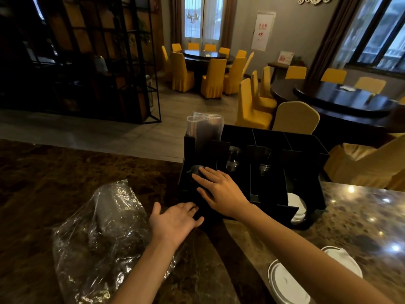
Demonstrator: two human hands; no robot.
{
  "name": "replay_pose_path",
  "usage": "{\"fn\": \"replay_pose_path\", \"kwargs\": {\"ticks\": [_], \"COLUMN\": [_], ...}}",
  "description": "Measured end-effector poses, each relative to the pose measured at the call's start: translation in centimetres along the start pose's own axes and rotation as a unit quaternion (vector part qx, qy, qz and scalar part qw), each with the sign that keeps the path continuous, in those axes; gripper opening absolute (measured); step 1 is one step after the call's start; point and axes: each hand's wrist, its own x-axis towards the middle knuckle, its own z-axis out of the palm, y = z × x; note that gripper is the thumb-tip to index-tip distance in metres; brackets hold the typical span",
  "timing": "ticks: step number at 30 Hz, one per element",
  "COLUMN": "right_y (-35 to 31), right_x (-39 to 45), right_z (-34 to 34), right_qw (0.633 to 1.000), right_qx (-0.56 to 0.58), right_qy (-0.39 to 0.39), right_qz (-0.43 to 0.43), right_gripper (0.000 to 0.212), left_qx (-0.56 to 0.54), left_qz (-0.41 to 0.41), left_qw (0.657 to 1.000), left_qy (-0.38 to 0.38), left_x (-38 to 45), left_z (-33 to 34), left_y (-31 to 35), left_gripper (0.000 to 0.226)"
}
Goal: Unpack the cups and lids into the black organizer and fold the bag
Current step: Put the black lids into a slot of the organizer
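The black organizer (pixel 306 150) stands on the marble counter ahead of me. My right hand (pixel 219 189) lies flat, fingers spread, over dark lids (pixel 196 170) in its front-left slot. My left hand (pixel 175 220) rests open against the organizer's front-left corner and holds nothing. A clear plastic bag (pixel 105 233) with clear cups still inside lies crumpled on the counter to the left. A tall stack of clear cups (pixel 205 130) stands in the back-left compartment. More clear cups (pixel 233 159) lie in the middle slots, and white lids (pixel 295 205) sit in the front-right slot.
White lids (pixel 287 284) lie loose on the counter at the lower right. The marble counter (pixel 361 216) ends just behind the organizer. Beyond it are yellow-covered chairs (pixel 295 117), dark round tables and a black shelf frame (pixel 87 62).
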Motion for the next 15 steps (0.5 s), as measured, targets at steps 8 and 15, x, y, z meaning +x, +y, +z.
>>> {"fn": "replay_pose_path", "kwargs": {"ticks": [8, 15], "right_y": [-0.5, -2.4], "right_x": [-0.4, -1.7], "right_z": [-0.2, -3.7], "right_qw": [0.999, 0.999], "right_qx": [0.006, 0.036], "right_qy": [-0.032, -0.024], "right_qz": [0.018, 0.015], "right_gripper": [0.058, 0.06], "left_qx": [0.021, 0.263], "left_qz": [-0.01, -0.011], "left_qw": [1.0, 0.965], "left_qy": [0.013, -0.009], "left_x": [-1.5, -6.6], "left_z": [0.5, 3.5], "left_y": [-0.6, 1.0], "left_gripper": [0.094, 0.075]}}
